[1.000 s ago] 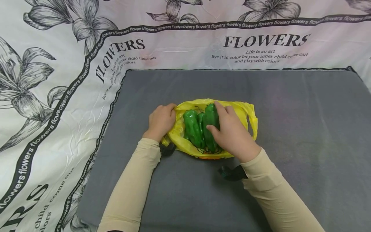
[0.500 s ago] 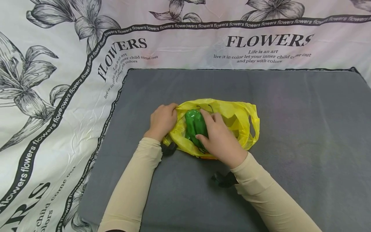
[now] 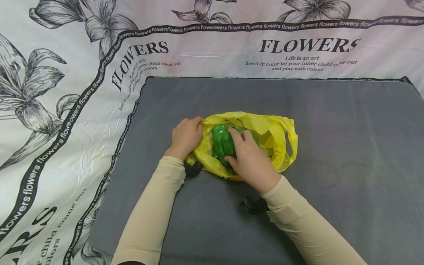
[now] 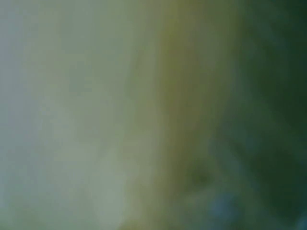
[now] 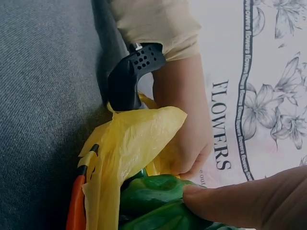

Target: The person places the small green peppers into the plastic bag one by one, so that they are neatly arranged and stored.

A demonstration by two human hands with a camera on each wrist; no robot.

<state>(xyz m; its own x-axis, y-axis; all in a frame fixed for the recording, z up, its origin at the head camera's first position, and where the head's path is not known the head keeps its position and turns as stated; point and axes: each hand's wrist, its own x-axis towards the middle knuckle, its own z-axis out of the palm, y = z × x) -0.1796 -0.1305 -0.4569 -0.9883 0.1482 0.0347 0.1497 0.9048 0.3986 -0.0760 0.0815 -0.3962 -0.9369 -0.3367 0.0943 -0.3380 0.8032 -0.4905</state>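
A yellow plastic bag lies on its base with its mouth spread open. Several glossy green peppers are inside it, some with thin dark stems. My left hand grips the bag's left rim; its fingertips are hidden by the plastic. Reaching into the mouth, my right hand holds a green pepper between thumb and fingers, beside another pepper at the left. In the right wrist view the right thumb presses on a pepper. The left wrist view is too blurred to read.
A grey cloth-covered table extends around the bag. Behind and to the left hangs a white floral sheet with printed words. The bag's handle loop stands up on the right. Dark wrist-camera mounts sit under the sleeves.
My right hand has moved left with a pepper, against the leftmost one, then stayed nearly still. Some green shows right of the hand now. The left hand keeps its grip on the rim.
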